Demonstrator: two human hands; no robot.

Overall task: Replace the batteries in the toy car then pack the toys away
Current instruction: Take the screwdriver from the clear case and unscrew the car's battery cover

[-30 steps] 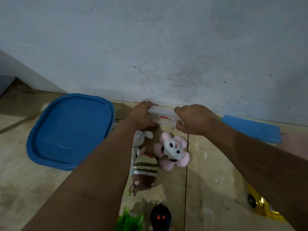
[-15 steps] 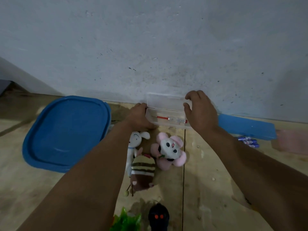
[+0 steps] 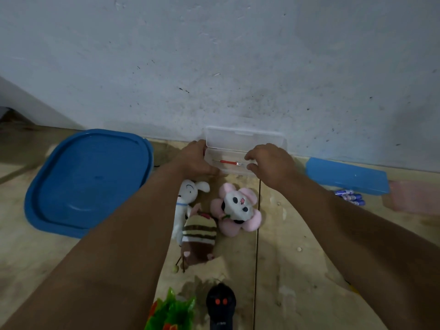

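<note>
At the floor's far edge by the wall, the left hand (image 3: 196, 160) steadies the open clear case (image 3: 245, 148). The right hand (image 3: 269, 163) hovers, grip apart, over the red screwdriver (image 3: 228, 162). The step looks like fetching the tool; next, pinch its thin handle. The batteries (image 3: 350, 197) lie near the right; the toy car is not identifiable.

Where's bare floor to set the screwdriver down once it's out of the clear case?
Free: the floor right of the pink plush, before the blue case and batteries. Also near-left, below the blue lid. Crowded: the strip from the clear case through the plush toys to the remote.
</note>
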